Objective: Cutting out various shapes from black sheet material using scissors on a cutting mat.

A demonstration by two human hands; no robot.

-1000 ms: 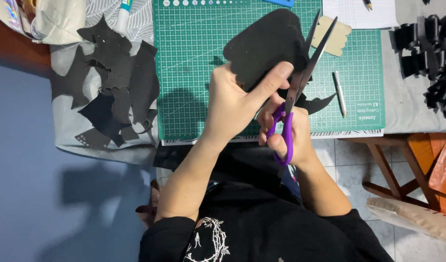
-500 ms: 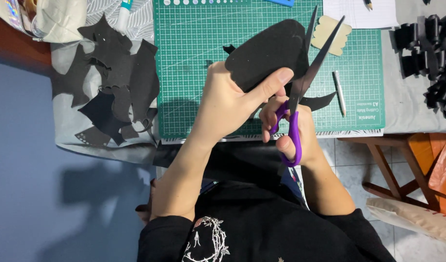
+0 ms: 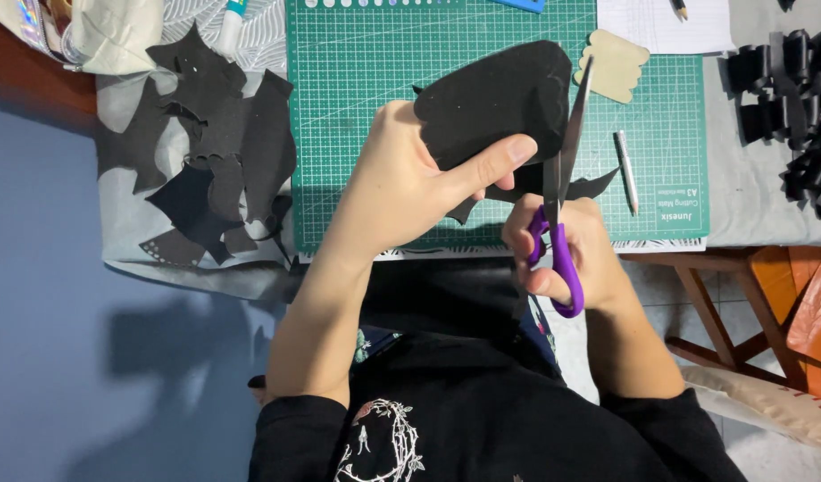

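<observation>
Over the green cutting mat (image 3: pixel 383 107): left hand (image 3: pixel 410 183) pinching black foam sheet (image 3: pixel 495 98); right hand (image 3: pixel 566 245) gripping purple-handled scissors (image 3: pixel 560 192), blades nearly closed at its right edge. Offcuts (image 3: pixel 218 152) piled left; outline seemingly part-trimmed.

A: How many cutting tools and mats appear?
B: One pair of scissors (image 3: pixel 560 192), purple-handled, and one green mat (image 3: pixel 357 107).

A: Hands?
B: Two, a left hand (image 3: pixel 401 183) and a right hand (image 3: pixel 566 250).

A: Black sheets in hand?
B: One black piece (image 3: pixel 491 98).

A: Other single items on the mat?
B: One tan cut-out (image 3: pixel 614 64) at its upper right, and one pen (image 3: pixel 626 170) near its right edge.

A: And the black offcuts?
B: One heap of scraps (image 3: pixel 218 152) left of the mat, one cluster of black parts (image 3: pixel 794 98) at the table's right edge; individual pieces cannot be counted.
</observation>
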